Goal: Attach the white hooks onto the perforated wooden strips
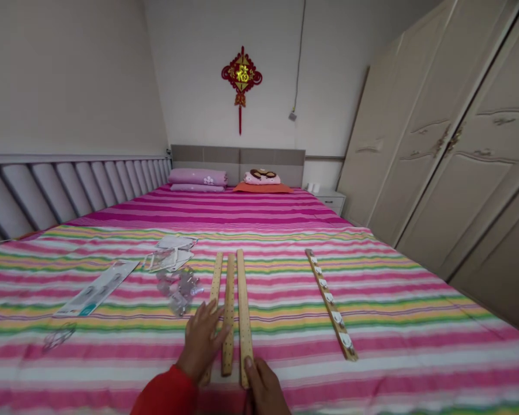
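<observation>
Three wooden strips with small drilled holes lie lengthwise on the striped bed cover, close beside one another. My left hand (203, 334) rests over the left wooden strip (216, 279), its fingers spread and its thumb at the edge of the middle wooden strip (229, 323). Part of the left strip is hidden under that hand. At the near end of the right wooden strip (243, 311), my right hand (263, 386) is closed, thumb on top. Further right lies another wooden strip (332, 308) carrying a row of white hooks.
Left of the strips are loose small clear-and-metal pieces (179, 288), crumpled plastic bags (170, 253), a long flat package (97, 288) and a thin wire-like bundle (59, 337). Folded bedding (198, 177) lies by the headboard (272, 158). A wardrobe (450, 144) stands to the right.
</observation>
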Demonstrator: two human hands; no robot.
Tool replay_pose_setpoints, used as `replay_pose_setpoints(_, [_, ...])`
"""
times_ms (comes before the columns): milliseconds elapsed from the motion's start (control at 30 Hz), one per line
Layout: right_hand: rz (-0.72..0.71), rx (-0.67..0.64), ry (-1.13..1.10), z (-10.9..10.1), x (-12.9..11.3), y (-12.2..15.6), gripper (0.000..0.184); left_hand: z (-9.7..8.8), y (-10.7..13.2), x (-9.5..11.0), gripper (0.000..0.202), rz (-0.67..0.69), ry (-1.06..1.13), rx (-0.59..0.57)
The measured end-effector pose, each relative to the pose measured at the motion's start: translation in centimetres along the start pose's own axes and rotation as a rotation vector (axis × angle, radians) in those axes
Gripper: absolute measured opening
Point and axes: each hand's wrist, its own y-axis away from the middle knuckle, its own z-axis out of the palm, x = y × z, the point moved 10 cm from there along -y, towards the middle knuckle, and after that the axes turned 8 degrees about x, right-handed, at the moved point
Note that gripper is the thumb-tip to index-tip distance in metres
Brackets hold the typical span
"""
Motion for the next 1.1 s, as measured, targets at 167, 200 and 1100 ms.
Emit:
replay_pose_setpoints(167, [-0.185,0.246,-0.002,-8.6,-1.4,0.3,0.055,3.2,3.3,2.7,0.055,0.017,-0.146,-0.256])
replay_pose_setpoints(200, [-0.176,0.341,-0.067,-11.4,-1.2,0.4,0.055,3.5,3.5,2.9,0.055,0.015,-0.162,-0.284])
replay_pose_setpoints(1100, [0.156,0.637,-0.812,-23.2,-0.9,-3.6,0.033,4.3,4.1,2.5,0.053,0.076,-0.296,-0.298])
